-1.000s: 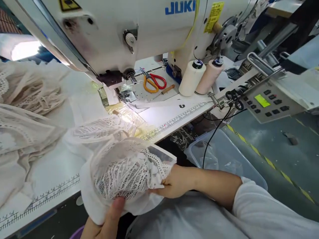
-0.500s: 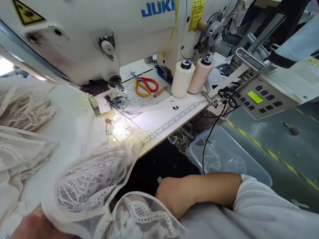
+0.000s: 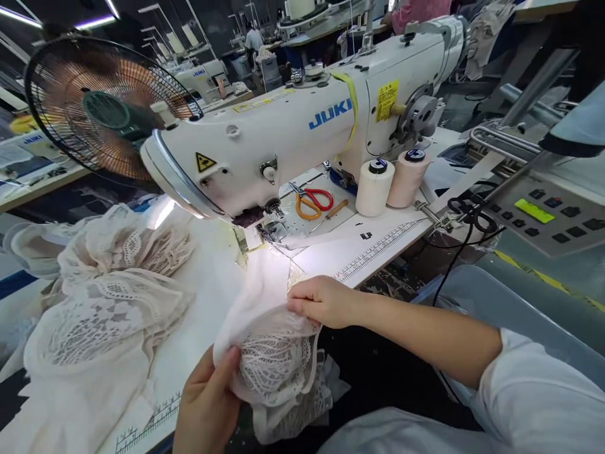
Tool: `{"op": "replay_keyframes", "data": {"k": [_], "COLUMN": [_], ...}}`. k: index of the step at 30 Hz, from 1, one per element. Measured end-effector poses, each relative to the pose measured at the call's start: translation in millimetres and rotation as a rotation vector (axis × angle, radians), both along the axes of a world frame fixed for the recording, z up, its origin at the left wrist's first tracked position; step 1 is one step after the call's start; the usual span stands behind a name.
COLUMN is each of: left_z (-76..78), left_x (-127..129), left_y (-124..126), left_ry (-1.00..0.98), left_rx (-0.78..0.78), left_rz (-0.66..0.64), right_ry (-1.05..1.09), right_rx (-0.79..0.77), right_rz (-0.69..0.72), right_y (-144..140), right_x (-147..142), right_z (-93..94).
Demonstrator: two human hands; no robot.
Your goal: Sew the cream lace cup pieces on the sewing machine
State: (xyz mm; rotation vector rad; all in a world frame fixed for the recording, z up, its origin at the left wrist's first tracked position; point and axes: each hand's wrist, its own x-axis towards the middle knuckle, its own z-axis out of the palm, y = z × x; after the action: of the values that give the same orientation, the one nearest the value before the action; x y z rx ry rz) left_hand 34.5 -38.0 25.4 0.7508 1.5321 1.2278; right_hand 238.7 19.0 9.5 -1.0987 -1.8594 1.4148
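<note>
Your left hand [image 3: 208,403] grips the near edge of a cream lace garment piece with a sheer white lining [image 3: 274,353], thumb pressed on top of the fabric and fingers curled under it. Your right hand [image 3: 321,301] pinches the same piece at its upper right edge, fingers closed tight on the cloth. The piece hangs over the front edge of the white sewing table with a printed ruler strip [image 3: 373,252], its far end lying on the tabletop just in front of the needle area of the white JUKI sewing machine [image 3: 293,139], lit brightly by the machine lamp.

To the left of the machine, on the table, a heap of cream lace garments [image 3: 108,296] spreads out, well apart from your hands. Behind the machine's left end stands a black wire-caged fan with a teal hub [image 3: 104,113]. Under the machine's arm lie scissors with one orange and one red handle [image 3: 312,200], with a small wooden-handled tool [image 3: 334,210] just beside them. To the right of those, beside the machine's upright, stand a white thread cone [image 3: 373,188] and a pale pink thread cone [image 3: 405,179], touching or nearly so. Further right of the machine sits a grey control panel with a green lit display [image 3: 543,217], and black cables [image 3: 467,221] trail from in front of it down past the table edge.
</note>
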Motion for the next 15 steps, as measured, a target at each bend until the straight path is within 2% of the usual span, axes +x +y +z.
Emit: {"op": "replay_keyframes", "data": {"k": [3,6,8,11,15], "left_z": [-5.1,-7.0,-6.4,-5.3,-2.9], "left_x": [-17,-26,-24,-16,-9], "left_y": [7,16,22,27,33], "left_ry": [0.207,0.484,0.604,0.653,0.658], "left_rx": [-0.017,-0.007,0.033,0.064,0.084], "left_rz": [-0.228,-0.462,-0.534,-0.585,-0.743], "right_ry": [0.104,0.031,-0.035,-0.089,-0.115], "right_rx": [-0.033,0.024,0.067,0.081,0.113], "right_rz": [0.030,0.073,0.081,0.109,0.147], "right_y": [4,5,6,7,8], "right_x": [-8,-6,-4,-4,-6], "right_z": [-8.3,-8.6,-5.9,-2.6,-3.4]}}
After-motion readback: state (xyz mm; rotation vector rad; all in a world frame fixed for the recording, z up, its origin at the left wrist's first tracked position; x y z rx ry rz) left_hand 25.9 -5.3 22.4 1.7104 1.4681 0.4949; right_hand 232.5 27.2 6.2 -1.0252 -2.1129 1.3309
